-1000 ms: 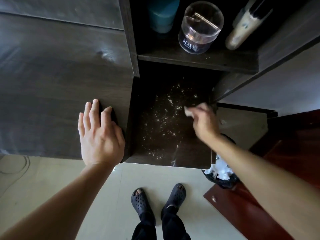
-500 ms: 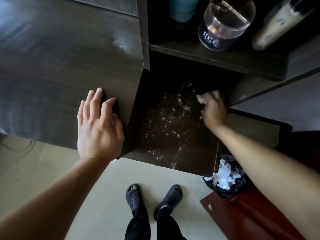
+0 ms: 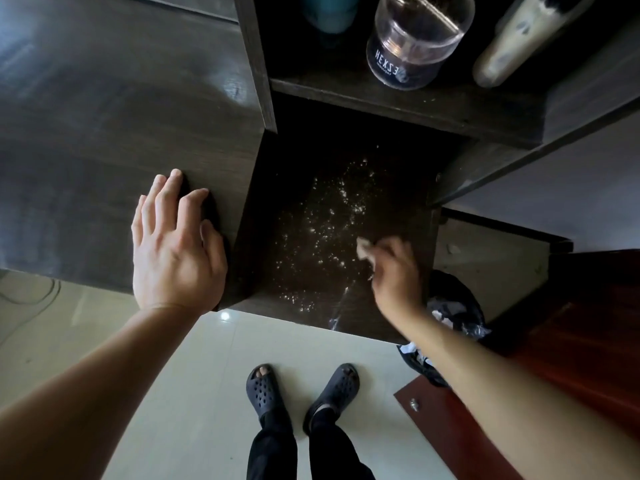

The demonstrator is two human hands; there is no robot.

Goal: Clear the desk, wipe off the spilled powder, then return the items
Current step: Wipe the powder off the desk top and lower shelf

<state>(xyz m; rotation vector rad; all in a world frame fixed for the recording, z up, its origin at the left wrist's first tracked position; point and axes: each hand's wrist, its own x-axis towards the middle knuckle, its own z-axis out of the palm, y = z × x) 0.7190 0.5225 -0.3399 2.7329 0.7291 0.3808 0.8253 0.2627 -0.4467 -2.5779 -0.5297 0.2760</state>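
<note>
White powder (image 3: 329,230) lies scattered over the dark lower desk surface (image 3: 294,168). My right hand (image 3: 394,271) grips a small wad of tissue (image 3: 364,249) and holds it on the desk at the powder's right edge. My left hand (image 3: 173,244) rests flat with spread fingers on the raised dark side panel (image 3: 104,133) to the left. On the shelf above stand a clear jar (image 3: 415,39) with white lettering, a teal container (image 3: 325,12) and a beige bottle (image 3: 519,43).
A black-lined waste bin (image 3: 457,303) holding crumpled white paper stands on the floor under my right forearm. A red-brown wooden surface (image 3: 571,358) lies at the right. My feet in dark sandals (image 3: 301,389) stand on the pale tiled floor.
My right hand with the tissue has drawn back from the far right corner of the desk toward the front edge. The left hand has stayed on the panel.
</note>
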